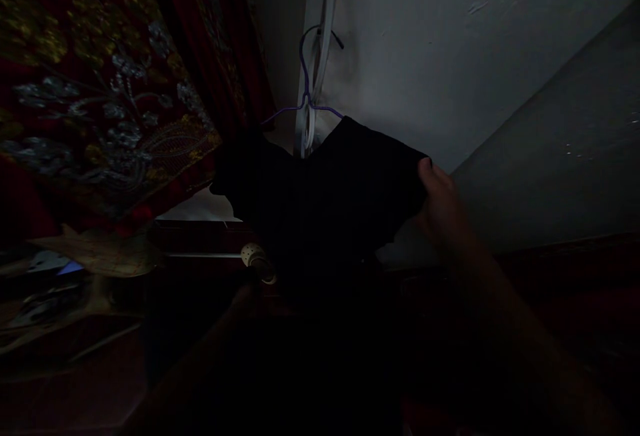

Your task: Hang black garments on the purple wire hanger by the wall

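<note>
A black garment (pixel 325 203), its exact kind lost in the dark, hangs on a thin purple hanger (pixel 306 97). The hanger's hook is caught near a pale strip on the wall. My right hand (pixel 440 199) grips the garment's right shoulder or sleeve edge, thumb on top, drawing that side outward. Low on the left, my left hand (pixel 246 295) is a faint shape beside the garment's lower part. Its fingers are lost in shadow, so I cannot tell whether they hold the cloth.
A red curtain-like cloth (pixel 125 89) with gold and silver floral embroidery hangs at the left. White cables (pixel 326 19) run down the grey wall (pixel 425 43). Below lies a beige clog with holes (pixel 254 256). Blurred wooden furniture (pixel 100 256) stands at lower left.
</note>
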`<state>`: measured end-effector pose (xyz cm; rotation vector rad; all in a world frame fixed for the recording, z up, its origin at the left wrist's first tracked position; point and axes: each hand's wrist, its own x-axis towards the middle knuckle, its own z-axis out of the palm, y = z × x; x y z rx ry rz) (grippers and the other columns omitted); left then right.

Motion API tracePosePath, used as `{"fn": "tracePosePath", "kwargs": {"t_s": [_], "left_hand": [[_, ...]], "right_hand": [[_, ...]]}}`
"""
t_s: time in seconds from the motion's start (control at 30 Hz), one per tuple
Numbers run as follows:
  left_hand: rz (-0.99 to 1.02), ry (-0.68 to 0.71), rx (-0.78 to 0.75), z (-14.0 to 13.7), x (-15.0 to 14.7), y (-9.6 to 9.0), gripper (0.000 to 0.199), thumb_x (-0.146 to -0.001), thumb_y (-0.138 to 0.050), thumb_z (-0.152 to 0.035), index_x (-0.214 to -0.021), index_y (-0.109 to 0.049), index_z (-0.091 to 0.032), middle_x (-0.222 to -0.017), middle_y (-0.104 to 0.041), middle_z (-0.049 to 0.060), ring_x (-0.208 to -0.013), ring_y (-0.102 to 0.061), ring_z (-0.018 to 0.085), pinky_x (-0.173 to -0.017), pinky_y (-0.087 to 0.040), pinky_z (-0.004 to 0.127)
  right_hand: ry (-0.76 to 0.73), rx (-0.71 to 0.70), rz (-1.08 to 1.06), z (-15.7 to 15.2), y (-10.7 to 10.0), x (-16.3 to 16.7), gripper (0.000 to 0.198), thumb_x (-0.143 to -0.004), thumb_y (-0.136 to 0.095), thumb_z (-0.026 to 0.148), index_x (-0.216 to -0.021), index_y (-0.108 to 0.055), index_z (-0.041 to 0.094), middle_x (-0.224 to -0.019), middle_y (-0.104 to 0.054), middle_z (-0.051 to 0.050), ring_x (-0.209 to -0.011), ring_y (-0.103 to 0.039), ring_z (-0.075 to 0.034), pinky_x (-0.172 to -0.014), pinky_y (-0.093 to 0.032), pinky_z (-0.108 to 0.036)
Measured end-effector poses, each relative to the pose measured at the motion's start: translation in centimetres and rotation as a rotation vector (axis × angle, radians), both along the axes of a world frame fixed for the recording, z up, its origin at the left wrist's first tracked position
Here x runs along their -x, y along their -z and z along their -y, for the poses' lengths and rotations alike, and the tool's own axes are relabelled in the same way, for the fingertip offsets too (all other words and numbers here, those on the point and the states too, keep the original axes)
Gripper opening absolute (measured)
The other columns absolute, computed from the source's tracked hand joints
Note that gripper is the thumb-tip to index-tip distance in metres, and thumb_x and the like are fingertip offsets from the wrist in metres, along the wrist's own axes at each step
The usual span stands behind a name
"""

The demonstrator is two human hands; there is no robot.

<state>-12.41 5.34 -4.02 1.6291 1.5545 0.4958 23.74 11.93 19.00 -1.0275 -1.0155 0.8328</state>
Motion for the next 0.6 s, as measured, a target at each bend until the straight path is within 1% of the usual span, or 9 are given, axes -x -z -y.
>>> {"fn": "tracePosePath", "kwargs": {"t_s": [0.1, 0.2, 0.27, 0.33, 0.4, 0.43, 0.47, 0.53, 0.6], "left_hand": [[0.008, -0.125, -0.149, -1.2, -0.7, 0.2, 0.035, -0.096, -0.066, -0.037, -0.126, -0.063, -0.018, -0.128, -0.063, 0.009, -0.111, -0.065, 0.027, -0.091, -0.058, 0.044], [0.028, -0.249, -0.332, -3.6, 0.4, -1.6, 0.028, -0.098, -0.058, -0.033, -0.118, -0.064, -0.016, -0.119, -0.066, 0.013, -0.110, -0.065, 0.029, -0.096, -0.055, 0.046], [0.052, -0.327, -0.492, -5.2, 1.7, -4.6, 0.028, -0.097, -0.051, -0.033, -0.118, -0.062, -0.018, -0.121, -0.065, 0.013, -0.118, -0.062, 0.030, -0.104, -0.050, 0.046], [0.085, -0.407, -0.698, -6.2, 2.5, -8.9, 0.029, -0.099, -0.046, -0.037, -0.119, -0.060, -0.022, -0.125, -0.063, 0.011, -0.123, -0.059, 0.028, -0.109, -0.046, 0.045], [0.153, -0.493, -1.000, -6.9, 2.7, -13.8, 0.024, -0.099, -0.048, -0.039, -0.108, -0.063, -0.022, -0.111, -0.066, 0.008, -0.110, -0.064, 0.026, -0.101, -0.051, 0.044], [0.174, -0.492, -1.080, -7.2, 2.4, -16.1, 0.023, -0.099, -0.049, -0.038, -0.108, -0.063, -0.022, -0.107, -0.066, 0.007, -0.105, -0.066, 0.024, -0.097, -0.052, 0.041], [0.183, -0.462, -1.119, -7.6, 2.1, -18.2, 0.024, -0.098, -0.050, -0.037, -0.113, -0.062, -0.022, -0.109, -0.066, 0.007, -0.104, -0.066, 0.023, -0.095, -0.053, 0.038], [0.147, -0.367, -1.125, -8.7, 1.3, -21.4, 0.034, -0.096, -0.056, -0.035, -0.127, -0.058, -0.022, -0.123, -0.064, 0.009, -0.113, -0.063, 0.024, -0.100, -0.050, 0.038], [0.108, -0.260, -1.047, -10.0, 0.6, -23.3, 0.042, -0.094, -0.058, -0.036, -0.132, -0.057, -0.020, -0.129, -0.064, 0.012, -0.119, -0.061, 0.026, -0.105, -0.048, 0.041]], "right_hand": [[0.002, -0.077, 0.024, -0.7, -0.2, 0.3, 0.030, -0.087, -0.070, 0.054, -0.107, -0.070, 0.031, -0.122, -0.073, -0.004, -0.129, -0.062, -0.027, -0.101, -0.058, -0.043], [0.060, -0.163, 0.000, -2.5, -1.0, 1.0, 0.029, -0.088, -0.067, 0.055, -0.108, -0.068, 0.033, -0.125, -0.072, -0.002, -0.129, -0.061, -0.025, -0.101, -0.058, -0.043], [0.113, -0.217, -0.049, -3.8, -1.8, 1.5, 0.028, -0.087, -0.067, 0.053, -0.106, -0.068, 0.032, -0.126, -0.072, -0.003, -0.131, -0.060, -0.026, -0.103, -0.057, -0.043], [0.153, -0.256, -0.104, -4.8, -2.4, 2.0, 0.027, -0.087, -0.067, 0.051, -0.103, -0.068, 0.030, -0.125, -0.072, -0.004, -0.132, -0.060, -0.026, -0.104, -0.055, -0.044], [0.173, -0.273, -0.141, -5.3, -2.8, 2.3, 0.027, -0.087, -0.065, 0.052, -0.102, -0.068, 0.029, -0.125, -0.072, -0.005, -0.131, -0.060, -0.027, -0.104, -0.055, -0.043], [0.178, -0.275, -0.156, -5.3, -2.9, 2.4, 0.028, -0.086, -0.065, 0.052, -0.102, -0.068, 0.029, -0.124, -0.072, -0.005, -0.130, -0.061, -0.027, -0.104, -0.055, -0.044], [0.185, -0.279, -0.170, -5.3, -3.0, 2.4, 0.029, -0.086, -0.065, 0.052, -0.102, -0.068, 0.028, -0.124, -0.072, -0.005, -0.129, -0.062, -0.027, -0.105, -0.055, -0.044], [0.198, -0.288, -0.191, -5.1, -3.2, 2.3, 0.032, -0.084, -0.066, 0.053, -0.102, -0.067, 0.027, -0.124, -0.072, -0.005, -0.129, -0.062, -0.027, -0.108, -0.054, -0.045], [0.196, -0.300, -0.171, -4.6, -3.5, 2.2, 0.033, -0.084, -0.066, 0.055, -0.103, -0.068, 0.028, -0.124, -0.071, -0.004, -0.133, -0.059, -0.027, -0.110, -0.052, -0.045]]}}
